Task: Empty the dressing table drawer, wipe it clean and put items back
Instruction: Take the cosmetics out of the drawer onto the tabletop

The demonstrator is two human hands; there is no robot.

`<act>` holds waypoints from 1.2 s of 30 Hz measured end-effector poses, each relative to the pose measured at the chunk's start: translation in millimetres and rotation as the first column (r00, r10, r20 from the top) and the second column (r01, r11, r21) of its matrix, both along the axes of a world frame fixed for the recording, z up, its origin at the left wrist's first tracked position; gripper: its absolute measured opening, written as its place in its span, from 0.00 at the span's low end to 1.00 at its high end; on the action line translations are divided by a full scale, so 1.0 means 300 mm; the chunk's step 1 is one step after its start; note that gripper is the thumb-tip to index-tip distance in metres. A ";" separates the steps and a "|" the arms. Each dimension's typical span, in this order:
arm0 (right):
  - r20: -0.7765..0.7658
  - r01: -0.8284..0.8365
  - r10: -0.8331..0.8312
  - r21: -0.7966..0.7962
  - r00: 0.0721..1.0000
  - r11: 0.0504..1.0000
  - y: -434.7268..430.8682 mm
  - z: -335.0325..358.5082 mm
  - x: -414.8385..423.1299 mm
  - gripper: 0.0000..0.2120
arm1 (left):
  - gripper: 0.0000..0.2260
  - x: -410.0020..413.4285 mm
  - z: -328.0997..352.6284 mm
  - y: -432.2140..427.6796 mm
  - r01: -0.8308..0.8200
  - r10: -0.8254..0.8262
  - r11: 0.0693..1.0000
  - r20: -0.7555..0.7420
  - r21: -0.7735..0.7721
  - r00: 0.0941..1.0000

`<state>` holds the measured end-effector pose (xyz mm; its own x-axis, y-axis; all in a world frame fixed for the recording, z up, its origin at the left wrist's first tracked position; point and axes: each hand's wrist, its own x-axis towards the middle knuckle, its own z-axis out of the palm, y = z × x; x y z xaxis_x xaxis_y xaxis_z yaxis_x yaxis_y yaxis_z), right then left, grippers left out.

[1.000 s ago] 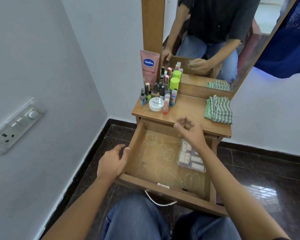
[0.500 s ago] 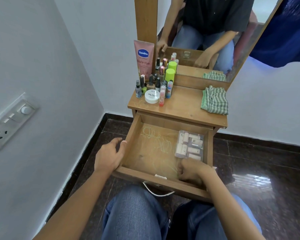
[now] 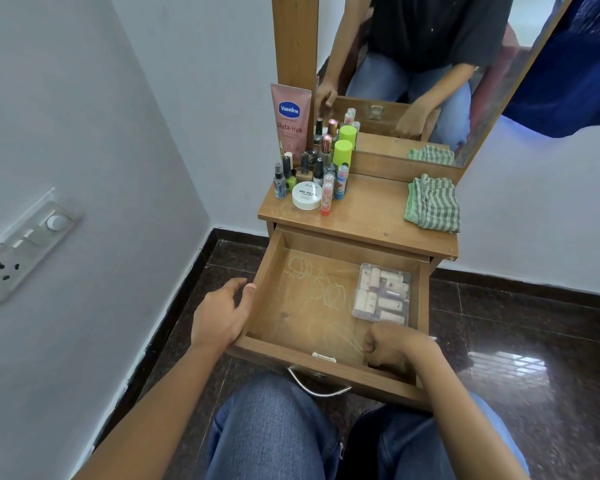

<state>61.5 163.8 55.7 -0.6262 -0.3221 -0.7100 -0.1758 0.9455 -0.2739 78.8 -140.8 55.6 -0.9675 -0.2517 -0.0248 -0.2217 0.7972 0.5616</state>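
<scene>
- The drawer [image 3: 262,268] of the dressing table is pulled fully out toward the person's knees. Pale scribble marks show on its wooden floor.
- The left grip [image 3: 219,315] holds the drawer's left wall near the front corner. The thumb is hooked over the rim and the palm and fingers lie against the outer face.
- The right grip [image 3: 392,348] is inside the drawer at the front right corner. The fingers are clenched into a fist; whether they enclose anything cannot be told.
- A clear plastic box [image 3: 381,294] of small pale tubes lies in the drawer against the right wall, just beyond the right grip and apart from it.
- A metal handle [image 3: 317,388] hangs from the drawer front.
- On the counter [image 3: 368,216], a pink Vaseline tube [image 3: 290,119] stands at the back left. Small bottles, a green-capped bottle [image 3: 342,152] and a white jar [image 3: 306,195] are clustered beside it.
- A green striped cloth [image 3: 433,202] lies folded at the counter's right side, well apart from the bottles.
</scene>
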 end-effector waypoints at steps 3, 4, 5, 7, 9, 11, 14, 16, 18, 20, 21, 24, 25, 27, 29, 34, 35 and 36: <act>0.030 0.002 -0.002 0.011 1.000 1.000 0.004 -0.001 0.002 0.08 | 0.22 -0.001 0.003 0.000 0.005 -0.005 1.000 0.000 0.001 1.000; 0.041 0.009 -0.009 0.009 0.999 1.000 0.006 -0.001 0.001 0.11 | 0.22 -0.001 0.004 -0.001 0.006 -0.006 1.000 0.002 -0.001 1.000; 0.047 0.014 -0.014 0.007 0.999 1.000 0.007 -0.002 -0.001 0.12 | 0.22 0.000 0.005 -0.001 0.005 -0.005 1.000 0.004 -0.002 1.000; 0.056 0.009 -0.009 0.008 0.998 1.000 0.006 0.006 -0.004 0.12 | 0.22 0.000 0.005 -0.001 0.003 -0.003 1.000 0.005 0.002 1.000; 0.072 0.008 -0.009 0.009 0.997 1.000 0.003 0.017 -0.007 0.09 | 0.22 0.000 0.005 -0.001 0.001 -0.001 1.000 0.008 0.004 1.000; 0.075 0.021 -0.020 -0.001 0.997 1.000 -0.003 0.029 -0.006 0.05 | 0.22 -0.001 0.003 -0.001 -0.001 0.001 1.000 0.010 0.005 1.000; 0.018 0.040 -0.039 -0.081 0.999 0.996 -0.015 0.043 -0.007 0.10 | 0.22 -0.001 0.004 -0.002 -0.003 0.003 1.000 0.010 0.004 1.000; -0.049 0.089 -0.101 -0.206 0.994 0.975 -0.031 0.056 -0.012 0.10 | 0.22 0.000 0.007 0.000 -0.005 0.005 1.000 0.013 0.010 1.000; -0.096 0.164 -0.206 -0.329 0.974 0.930 -0.055 0.078 -0.023 0.09 | 0.21 0.001 0.009 0.002 -0.008 0.008 1.000 0.008 0.015 1.000; -0.148 0.187 -0.267 -0.412 0.952 0.892 -0.085 0.102 -0.045 0.06 | 0.21 0.001 0.012 0.003 -0.007 0.007 1.000 0.005 0.019 1.000; -0.211 0.164 -0.278 -0.437 0.937 0.884 -0.102 0.114 -0.062 0.05 | 0.21 0.001 0.011 0.002 -0.007 0.007 1.000 0.005 0.021 1.000; -0.412 0.105 -0.393 -0.569 0.822 0.816 -0.171 0.165 -0.124 0.04 | 0.21 0.001 0.007 -0.001 -0.005 0.004 0.999 0.011 0.031 1.000; -0.422 0.105 -0.466 -0.644 0.778 0.758 -0.201 0.188 -0.143 0.04 | 0.22 0.001 0.005 -0.002 0.000 -0.001 1.000 0.012 0.031 1.000; -0.379 0.129 -0.586 -0.753 0.716 0.645 -0.263 0.231 -0.187 0.05 | 0.22 0.001 0.002 -0.003 0.006 -0.007 0.999 0.012 0.034 1.000; -0.406 0.107 -0.623 -0.777 0.669 0.621 -0.324 0.265 -0.244 0.05 | 0.23 0.000 0.001 -0.004 0.008 -0.009 0.999 0.010 0.038 1.000; -0.563 0.047 -0.507 -0.638 0.653 0.768 -0.451 0.321 -0.430 0.07 | 0.23 0.003 0.008 -0.003 0.010 -0.010 0.999 0.003 0.046 1.000; -0.599 0.042 -0.473 -0.591 0.645 0.805 -0.472 0.325 -0.465 0.08 | 0.23 0.004 0.009 -0.003 0.011 -0.011 0.999 0.003 0.045 1.000; -0.635 0.045 -0.440 -0.538 0.635 0.842 -0.490 0.329 -0.495 0.09 | 0.23 0.004 0.011 -0.003 0.012 -0.012 0.999 0.004 0.043 1.000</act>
<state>-87.1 16.9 154.3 -0.9597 -0.2184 0.1769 -0.2804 0.7874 -0.5490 80.0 -141.5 58.9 -0.9702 -0.2389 -0.0398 -0.2152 0.7750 0.5942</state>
